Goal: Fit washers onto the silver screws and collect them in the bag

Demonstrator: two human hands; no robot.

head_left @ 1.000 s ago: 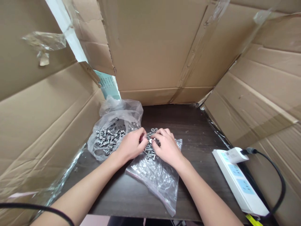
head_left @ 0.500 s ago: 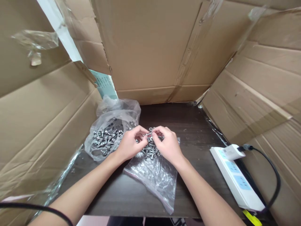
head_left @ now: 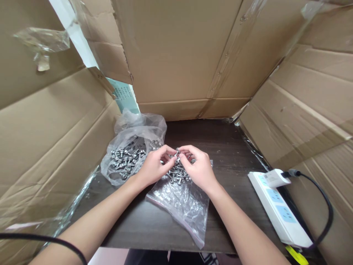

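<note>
"Both the left hand [head_left: 157, 163] and the right hand [head_left: 200, 167] are pinching narrowly. What are they holding?"

"One small metal bolt [head_left: 177, 151], tilting between the meeting fingertips; finer parts are too small to tell."

"What is good handling calling for?"

"One hand steadying, I judge, while the other is adjusting, both working low over the bolt pile [head_left: 178, 175] just below, where any slip is landing harmlessly."

"And around them?"

"That pile is lying at the far end of a clear zip bag [head_left: 183, 204], slick and probably shifting easily. A larger plastic bag [head_left: 138, 119] of bolts is crowding the left hand, a black cable [head_left: 49, 239] is crossing the left forearm, and a power strip [head_left: 286, 213] is sitting well apart on the worktop [head_left: 132, 224]."
</note>
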